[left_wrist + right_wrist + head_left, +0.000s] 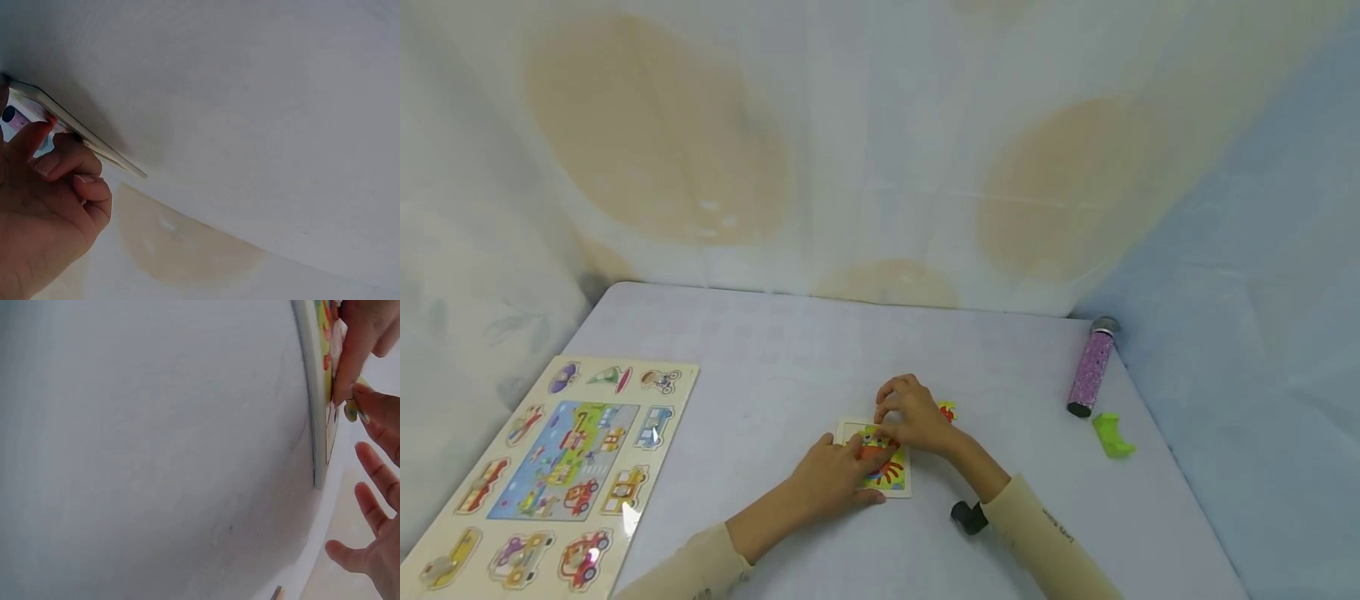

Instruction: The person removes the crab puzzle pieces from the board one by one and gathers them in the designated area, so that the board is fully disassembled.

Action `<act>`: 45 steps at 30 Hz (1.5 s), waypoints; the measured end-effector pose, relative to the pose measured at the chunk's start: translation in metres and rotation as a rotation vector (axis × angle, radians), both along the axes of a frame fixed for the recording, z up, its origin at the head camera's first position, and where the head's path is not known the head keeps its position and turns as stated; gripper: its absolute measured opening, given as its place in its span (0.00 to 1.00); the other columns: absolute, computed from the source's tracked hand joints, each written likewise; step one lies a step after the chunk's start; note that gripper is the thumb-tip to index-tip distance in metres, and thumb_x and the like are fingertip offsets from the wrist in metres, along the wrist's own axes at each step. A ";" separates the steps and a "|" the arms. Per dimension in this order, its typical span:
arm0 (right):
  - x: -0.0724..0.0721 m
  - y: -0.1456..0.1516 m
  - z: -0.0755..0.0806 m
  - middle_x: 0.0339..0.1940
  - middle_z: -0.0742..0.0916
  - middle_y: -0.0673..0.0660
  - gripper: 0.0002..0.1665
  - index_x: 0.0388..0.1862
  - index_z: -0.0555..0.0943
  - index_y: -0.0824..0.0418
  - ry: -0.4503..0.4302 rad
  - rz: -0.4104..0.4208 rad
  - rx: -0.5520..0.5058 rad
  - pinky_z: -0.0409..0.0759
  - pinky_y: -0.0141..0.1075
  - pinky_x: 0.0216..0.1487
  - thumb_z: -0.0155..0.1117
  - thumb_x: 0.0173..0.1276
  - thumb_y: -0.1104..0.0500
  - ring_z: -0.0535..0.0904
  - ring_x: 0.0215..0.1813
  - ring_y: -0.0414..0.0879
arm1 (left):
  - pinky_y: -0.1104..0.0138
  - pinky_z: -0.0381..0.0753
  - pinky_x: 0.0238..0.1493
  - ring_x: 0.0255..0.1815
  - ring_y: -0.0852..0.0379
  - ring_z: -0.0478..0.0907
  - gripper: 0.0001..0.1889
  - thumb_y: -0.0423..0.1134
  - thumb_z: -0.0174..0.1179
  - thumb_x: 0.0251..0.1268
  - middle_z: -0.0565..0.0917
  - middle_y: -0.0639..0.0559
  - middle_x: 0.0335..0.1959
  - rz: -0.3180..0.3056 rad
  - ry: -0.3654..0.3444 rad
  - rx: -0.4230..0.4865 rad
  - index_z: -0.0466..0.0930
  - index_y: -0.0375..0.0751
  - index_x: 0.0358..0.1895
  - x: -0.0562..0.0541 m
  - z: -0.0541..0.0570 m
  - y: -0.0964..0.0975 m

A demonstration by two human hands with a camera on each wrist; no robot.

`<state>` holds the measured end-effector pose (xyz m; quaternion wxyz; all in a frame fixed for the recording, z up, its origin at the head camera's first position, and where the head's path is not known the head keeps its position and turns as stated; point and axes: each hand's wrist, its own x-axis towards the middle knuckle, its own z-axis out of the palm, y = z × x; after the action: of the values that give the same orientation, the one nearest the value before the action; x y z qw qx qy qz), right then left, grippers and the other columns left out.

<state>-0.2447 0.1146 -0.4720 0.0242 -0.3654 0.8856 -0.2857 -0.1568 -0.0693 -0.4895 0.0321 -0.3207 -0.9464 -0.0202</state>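
Observation:
A small wooden jigsaw board (904, 492) with a red crab picture on yellow lies flat on the table, partly covered by both hands. My left hand (831, 479) rests over its left side, the index finger stretched across the picture and the thumb by the near edge. Above its far right corner, my right hand (916, 417) pinches a small yellow-green puzzle piece (352, 414) between thumb and index finger; its other fingers are spread in the right wrist view. Another red and yellow puzzle piece (949, 410) lies beyond the right hand, partly hidden.
A large wooden vehicle puzzle board (658, 342) lies at the left. To the right are a purple glittery bottle (1091, 371) on its side and a bright green curved object (1112, 436). A small black object (968, 518) is beside the right sleeve. Cloth hangs behind the table.

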 end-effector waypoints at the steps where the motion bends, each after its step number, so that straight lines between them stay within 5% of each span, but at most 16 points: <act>1: 0.000 0.000 -0.001 0.47 0.82 0.55 0.07 0.25 0.86 0.56 0.015 -0.002 0.011 0.65 0.59 0.63 0.78 0.55 0.58 0.69 0.61 0.55 | 0.54 0.76 0.47 0.36 0.55 0.81 0.33 0.69 0.55 0.62 0.82 0.47 0.47 -0.006 -0.007 -0.001 0.70 0.67 0.71 0.000 0.001 -0.002; 8: 0.007 0.007 -0.003 0.51 0.83 0.53 0.12 0.36 0.90 0.56 0.137 -0.004 0.135 0.62 0.57 0.68 0.78 0.56 0.52 0.68 0.64 0.54 | 0.64 0.63 0.36 0.28 0.60 0.71 0.31 0.68 0.56 0.63 0.79 0.53 0.37 -0.008 0.043 0.026 0.74 0.65 0.68 0.003 0.001 -0.022; 13: 0.011 0.012 -0.003 0.55 0.83 0.54 0.19 0.45 0.90 0.56 0.199 0.025 0.183 0.61 0.56 0.69 0.77 0.57 0.48 0.66 0.66 0.54 | 0.63 0.64 0.37 0.27 0.59 0.71 0.31 0.69 0.54 0.64 0.80 0.49 0.40 0.018 0.028 0.002 0.73 0.66 0.69 0.004 -0.002 -0.031; 21: 0.012 0.012 -0.005 0.50 0.83 0.52 0.14 0.39 0.91 0.58 0.227 0.002 0.142 0.61 0.54 0.70 0.78 0.57 0.51 0.66 0.68 0.53 | 0.65 0.61 0.35 0.24 0.61 0.66 0.30 0.67 0.53 0.66 0.79 0.50 0.38 0.010 -0.017 0.033 0.71 0.64 0.70 0.004 -0.003 -0.032; 25: 0.008 0.009 -0.007 0.49 0.83 0.52 0.07 0.34 0.91 0.58 0.136 -0.055 0.075 0.62 0.56 0.68 0.77 0.59 0.57 0.66 0.68 0.54 | 0.65 0.59 0.34 0.23 0.61 0.63 0.30 0.67 0.53 0.66 0.79 0.50 0.37 0.011 -0.022 0.035 0.72 0.64 0.70 0.004 -0.003 -0.032; 34: -0.011 0.006 -0.003 0.56 0.82 0.54 0.04 0.27 0.87 0.58 -0.315 -0.151 -0.073 0.48 0.58 0.74 0.74 0.60 0.62 0.59 0.72 0.54 | 0.67 0.57 0.33 0.22 0.61 0.61 0.30 0.66 0.53 0.67 0.79 0.50 0.38 0.023 -0.031 0.028 0.71 0.64 0.70 0.005 0.000 -0.032; 45: -0.016 0.006 -0.003 0.56 0.81 0.57 0.07 0.30 0.88 0.63 -0.340 -0.114 -0.033 0.45 0.61 0.75 0.74 0.61 0.59 0.56 0.76 0.58 | 0.67 0.56 0.31 0.21 0.61 0.59 0.30 0.66 0.54 0.67 0.76 0.52 0.34 0.014 -0.012 0.013 0.72 0.63 0.70 0.005 -0.005 -0.033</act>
<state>-0.2603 0.1208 -0.4750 0.1515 -0.2613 0.8831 -0.3590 -0.1520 -0.1023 -0.4941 0.0288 -0.3135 -0.9487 -0.0283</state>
